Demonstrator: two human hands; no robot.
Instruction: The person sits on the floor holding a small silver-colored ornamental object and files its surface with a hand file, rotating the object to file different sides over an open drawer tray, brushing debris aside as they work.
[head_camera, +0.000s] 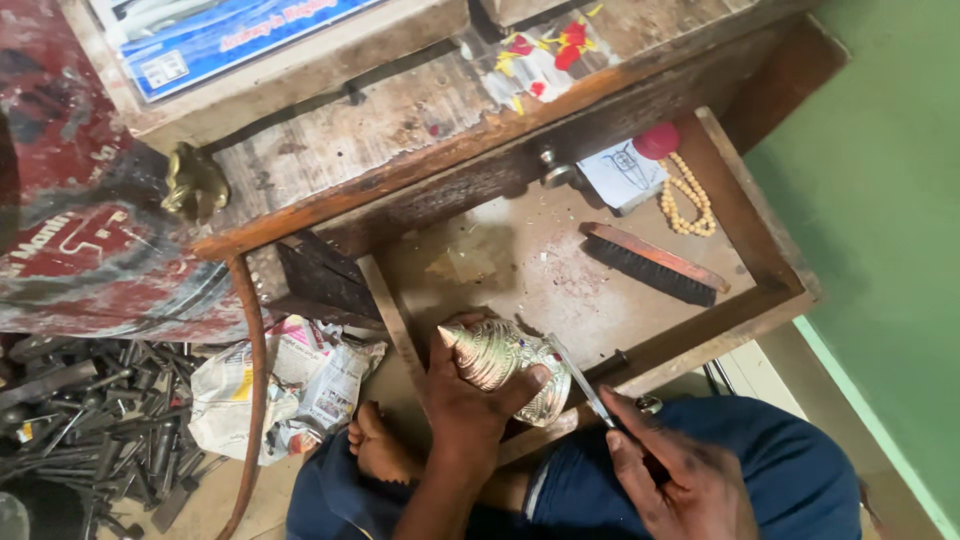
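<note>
The left hand (462, 398) grips a pointed, conical ornament of embossed pale brass (500, 362), its tip aimed up and to the left, held over the near edge of an open, shallow wooden drawer (765, 255). The right hand (672, 472) holds a slim metal hand tool (580, 380) whose tip touches the ornament's wider end. Inside the drawer lie a wooden-backed brush with black bristles (652, 264), a string of cream beads (686, 200) and a small paper with a blue drawing (622, 172). Crumpled newspaper (300, 385) lies on the floor to the left, beside a heap of dark iron tools (85, 420).
</note>
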